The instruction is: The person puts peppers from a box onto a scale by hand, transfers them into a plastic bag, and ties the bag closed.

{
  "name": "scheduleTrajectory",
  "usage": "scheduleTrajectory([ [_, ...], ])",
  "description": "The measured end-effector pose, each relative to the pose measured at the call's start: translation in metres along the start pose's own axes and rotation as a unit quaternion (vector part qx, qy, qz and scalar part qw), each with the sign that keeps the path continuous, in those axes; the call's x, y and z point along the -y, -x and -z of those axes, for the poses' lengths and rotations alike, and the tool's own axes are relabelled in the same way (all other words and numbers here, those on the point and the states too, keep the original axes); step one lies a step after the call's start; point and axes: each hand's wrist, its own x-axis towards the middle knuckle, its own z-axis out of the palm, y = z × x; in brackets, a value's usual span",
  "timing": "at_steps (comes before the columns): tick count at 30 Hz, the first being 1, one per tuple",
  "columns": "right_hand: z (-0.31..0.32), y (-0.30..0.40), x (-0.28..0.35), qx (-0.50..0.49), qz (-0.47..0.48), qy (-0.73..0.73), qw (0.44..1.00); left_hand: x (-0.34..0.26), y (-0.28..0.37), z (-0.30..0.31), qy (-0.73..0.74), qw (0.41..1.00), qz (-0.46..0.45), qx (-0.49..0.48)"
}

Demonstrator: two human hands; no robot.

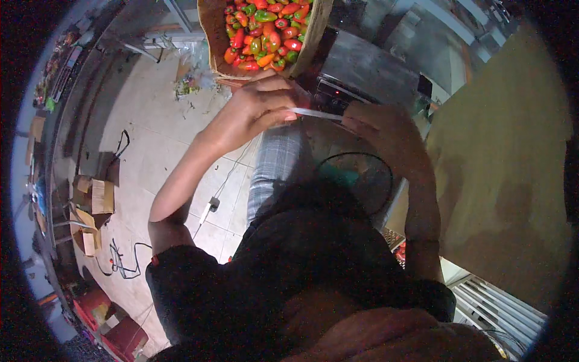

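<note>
My left hand [268,103] pinches one end of a narrow whitish strip [316,113] between thumb and fingers. My right hand [382,131], in shadow, grips the strip's other end, so it stretches almost level between the two. Whether it is a loose band or the edge of a plastic bag, I cannot tell. Just beyond the hands stands a dark metal machine [368,63] whose front panel [341,95] shows a small red light. Past my left hand, an open cardboard box [312,36] holds many red, orange and green peppers [267,34].
A large tan board [502,149] rises on the right, above a white slatted rack [497,307]. On the tiled floor [140,113] lie a white power strip [206,212] with its cord and a tangled black cable [124,262]. Small cardboard boxes [102,197] sit at the left.
</note>
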Motion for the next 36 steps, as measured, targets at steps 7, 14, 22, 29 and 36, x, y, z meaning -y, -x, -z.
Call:
scheduleTrajectory([
  [7, 0.001, -0.038, -0.048, -0.158, -0.02, -0.151, 0.976, -0.012, -0.028, 0.021, 0.354, 0.925, 0.137, 0.003],
  [14, -0.153, -0.076, -0.058, -0.262, -0.102, -0.586, 0.76, 0.081, -0.079, -0.049, 0.416, 0.83, 0.18, -0.325],
  [22, -0.12, -0.059, -0.061, -0.155, -0.109, -0.317, 0.929, 0.096, -0.061, -0.08, 0.101, 0.886, 0.121, -0.436],
  [29, -0.032, -0.098, -0.124, -0.077, 0.039, -0.13, 0.988, 0.049, -0.055, -0.04, 0.291, 0.926, 0.137, -0.199],
  [36, -0.094, -0.091, -0.113, 0.153, 0.054, -0.708, 0.687, 0.016, -0.095, -0.026, 0.262, 0.925, 0.051, -0.271],
])
